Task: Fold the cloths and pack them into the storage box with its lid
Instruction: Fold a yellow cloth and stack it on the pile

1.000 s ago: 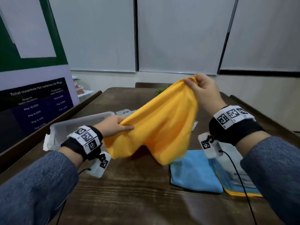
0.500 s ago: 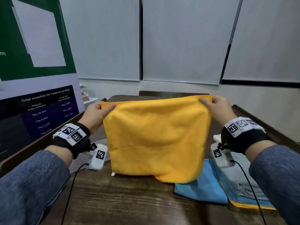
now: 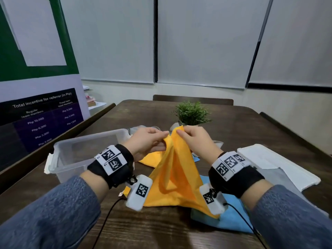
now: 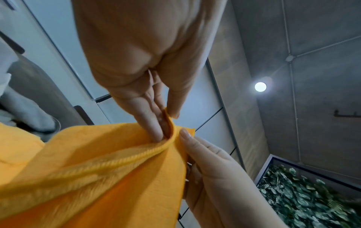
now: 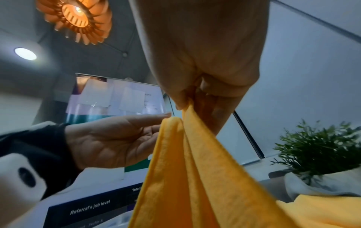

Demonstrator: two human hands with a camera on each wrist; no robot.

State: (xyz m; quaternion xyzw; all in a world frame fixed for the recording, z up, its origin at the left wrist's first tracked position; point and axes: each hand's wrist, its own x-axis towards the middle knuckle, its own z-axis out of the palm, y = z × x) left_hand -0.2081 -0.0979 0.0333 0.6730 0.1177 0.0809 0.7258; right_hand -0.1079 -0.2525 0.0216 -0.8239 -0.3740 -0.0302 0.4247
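A yellow cloth [image 3: 172, 177] hangs doubled over the table, its two top corners brought together. My left hand [image 3: 164, 136] pinches one corner between thumb and fingers [image 4: 154, 123]. Right beside it, my right hand [image 3: 177, 133] pinches the other corner [image 5: 187, 104]. The cloth's lower fold drapes onto the wood and onto a blue cloth [image 3: 231, 220]. A clear plastic storage box [image 3: 86, 146] stands open at the left. Its white lid [image 3: 269, 159] lies flat at the right. Another yellow cloth [image 3: 150, 159] lies behind my left wrist.
A small potted plant [image 3: 191, 114] stands just beyond my hands. A poster board [image 3: 36, 114] leans along the left edge of the dark wooden table [image 3: 161, 230]. Chair backs line the far and right sides. Cables trail from both wrists.
Half a second ago the cloth was held spread wide by its top corners. My hands have since come together at the middle and lowered, folding it in half.
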